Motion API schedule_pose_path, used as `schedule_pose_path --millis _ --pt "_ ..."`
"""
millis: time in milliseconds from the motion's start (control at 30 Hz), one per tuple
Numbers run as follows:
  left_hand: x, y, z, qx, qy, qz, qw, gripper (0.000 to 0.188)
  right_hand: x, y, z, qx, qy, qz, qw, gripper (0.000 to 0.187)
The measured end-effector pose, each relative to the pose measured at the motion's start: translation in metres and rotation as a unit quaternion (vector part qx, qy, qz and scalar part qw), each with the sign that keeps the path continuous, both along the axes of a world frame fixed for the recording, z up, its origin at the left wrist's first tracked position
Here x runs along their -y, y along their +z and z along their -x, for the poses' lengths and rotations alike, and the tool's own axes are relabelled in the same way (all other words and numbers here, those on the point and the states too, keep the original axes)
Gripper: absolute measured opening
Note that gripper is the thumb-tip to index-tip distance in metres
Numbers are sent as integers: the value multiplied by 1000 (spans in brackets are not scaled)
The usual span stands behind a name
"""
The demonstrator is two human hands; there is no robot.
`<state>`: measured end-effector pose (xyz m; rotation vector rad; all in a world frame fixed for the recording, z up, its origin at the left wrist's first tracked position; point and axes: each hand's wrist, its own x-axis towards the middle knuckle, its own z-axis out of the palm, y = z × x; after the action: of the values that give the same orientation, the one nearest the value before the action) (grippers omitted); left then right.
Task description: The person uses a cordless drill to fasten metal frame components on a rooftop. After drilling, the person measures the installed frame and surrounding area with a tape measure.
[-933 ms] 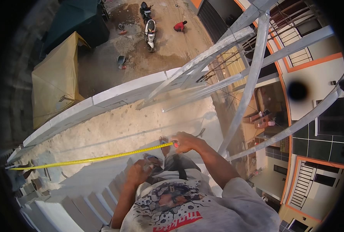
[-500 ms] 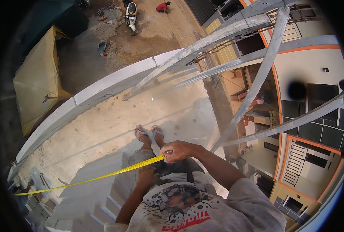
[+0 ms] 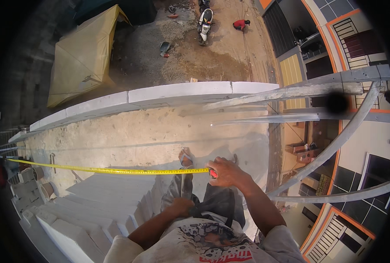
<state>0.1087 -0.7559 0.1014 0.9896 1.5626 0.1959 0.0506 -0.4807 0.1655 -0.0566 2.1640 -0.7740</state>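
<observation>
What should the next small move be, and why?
Perhaps raise the left hand to steady the yellow tape near its red case: the right hand grips the case, the tape stretches far left, and the left hand sits low, off the tape.

Bright daylight lays a thin shadow (image 3: 151, 144) along the floor (image 3: 160, 125), with fisheye bending at the sides.

The tape blade (image 3: 151, 171) is yellow with dark graduations; its case (image 3: 213, 173) shows red. The shirt (image 3: 203, 236) is pale grey with a black crackled print and red lettering. The canopy (image 3: 83, 55) is dull yellow, the block wall (image 3: 179, 91) white.
</observation>
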Motion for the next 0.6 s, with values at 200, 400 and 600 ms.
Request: schedule_pose_path --millis 200,400,600 --pt "-30 4 -6 59 58 -17 996 36 -29 -33 23 11 32 3 999 61" --pt "-42 -47 -24 140 31 -33 989 40 -73 -94 21 47 5 -19 999 65" --pt "-61 -164 0 87 245 -36 965 55 -97 -213 29 86 3 6 996 65"
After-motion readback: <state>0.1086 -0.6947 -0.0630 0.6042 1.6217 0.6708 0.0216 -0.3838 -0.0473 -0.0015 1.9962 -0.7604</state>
